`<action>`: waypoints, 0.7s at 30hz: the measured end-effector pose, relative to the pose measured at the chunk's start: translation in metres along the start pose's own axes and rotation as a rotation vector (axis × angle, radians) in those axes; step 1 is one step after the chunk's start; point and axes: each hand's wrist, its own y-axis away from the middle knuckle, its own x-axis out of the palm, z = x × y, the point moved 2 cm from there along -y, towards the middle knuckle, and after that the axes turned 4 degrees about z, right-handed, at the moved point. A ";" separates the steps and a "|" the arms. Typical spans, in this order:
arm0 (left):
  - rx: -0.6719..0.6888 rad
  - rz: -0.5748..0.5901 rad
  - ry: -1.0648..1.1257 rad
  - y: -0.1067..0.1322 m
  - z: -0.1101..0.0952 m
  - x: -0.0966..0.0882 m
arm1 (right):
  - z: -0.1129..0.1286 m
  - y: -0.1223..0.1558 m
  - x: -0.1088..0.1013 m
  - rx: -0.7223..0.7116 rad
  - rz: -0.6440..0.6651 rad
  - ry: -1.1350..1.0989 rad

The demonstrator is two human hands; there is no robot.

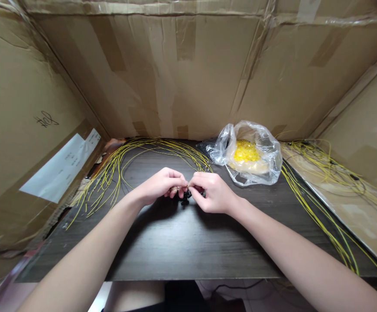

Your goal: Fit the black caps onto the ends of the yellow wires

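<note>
Close together over the middle of the dark table (162, 251), both my hands have their fingertips pinched. My left hand (164, 186) is closed on a thin yellow wire (174, 188), which runs towards the right fingertips. My right hand (212, 190) is closed at the wire's end; whatever small piece sits between its fingers is hidden. Just below the fingertips are small black parts (184, 200), too small to name. Behind my hands a bundle of yellow wires (149, 143) curves from the left side to the back middle.
A clear plastic bag (269, 162) of small yellow pieces (246, 150) stands at the back right. More yellow wires (315, 216) hang over the right front edge, and others lie tangled on a cardboard flap (344, 186). Cardboard walls (175, 78) enclose the back and sides.
</note>
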 end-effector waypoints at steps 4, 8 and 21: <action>-0.018 0.047 0.013 0.001 0.002 0.001 | 0.001 0.000 0.000 -0.016 0.004 0.021; -0.069 0.145 0.058 0.001 0.004 0.003 | 0.001 0.001 -0.001 -0.052 0.002 0.080; -0.073 0.129 0.165 0.001 0.004 0.003 | 0.008 0.001 -0.004 -0.098 0.026 0.225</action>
